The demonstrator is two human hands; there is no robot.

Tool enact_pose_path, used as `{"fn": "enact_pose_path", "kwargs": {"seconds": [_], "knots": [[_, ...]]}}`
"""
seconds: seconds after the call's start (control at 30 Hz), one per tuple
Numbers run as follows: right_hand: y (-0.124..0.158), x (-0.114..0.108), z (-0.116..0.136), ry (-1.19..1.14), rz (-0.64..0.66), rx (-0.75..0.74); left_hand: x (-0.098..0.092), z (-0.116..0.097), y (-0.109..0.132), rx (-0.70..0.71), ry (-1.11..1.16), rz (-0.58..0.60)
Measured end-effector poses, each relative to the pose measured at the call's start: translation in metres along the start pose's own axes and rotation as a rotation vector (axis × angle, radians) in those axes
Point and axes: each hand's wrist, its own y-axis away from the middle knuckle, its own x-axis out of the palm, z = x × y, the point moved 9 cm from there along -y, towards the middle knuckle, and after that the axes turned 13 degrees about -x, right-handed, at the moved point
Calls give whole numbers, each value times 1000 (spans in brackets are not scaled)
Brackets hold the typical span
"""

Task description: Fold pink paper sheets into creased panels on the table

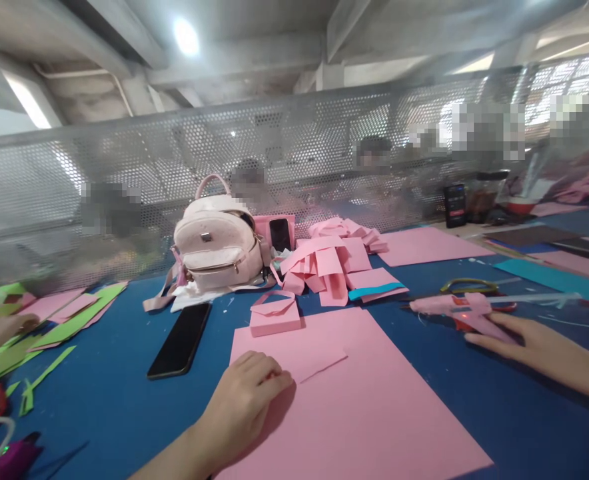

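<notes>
My left hand (249, 400) rests over a large pink paper sheet (374, 413), its fingers closed at the near end of a small pink paper piece (319, 363). The fingertips are partly hidden. To the right, my right hand (539, 350) is wrapped round the handle of a pink glue gun (449, 305), whose nozzle points left. A clear glue stick (539, 300) sticks out of its back. Just beyond the sheet's far edge sits a small folded pink paper box (275, 317) shaped like a handbag.
A black phone (180, 341) lies left of the sheet. Behind stand a pale backpack (219, 243) and a pile of pink paper pieces (324, 257). Olive-handled scissors (469, 287) lie behind the glue gun. At far left, another person's hand (4, 333) is near green paper strips (82, 313).
</notes>
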Motion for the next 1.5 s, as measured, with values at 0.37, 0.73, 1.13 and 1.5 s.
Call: {"fn": "enact_pose_path", "kwargs": {"seconds": [0.37,0.73,1.13,1.5], "knots": [[13,26,41,-231,344,93,12,-5,2,-82,-48,165],[-4,41,217,-547,588,-313,29,-9,15,10,-340,346],[-2,66,245,-636,741,-355,26,-10,15,15,-336,302],[-3,67,258,-564,773,-380,15,3,18,-188,13,302]]}}
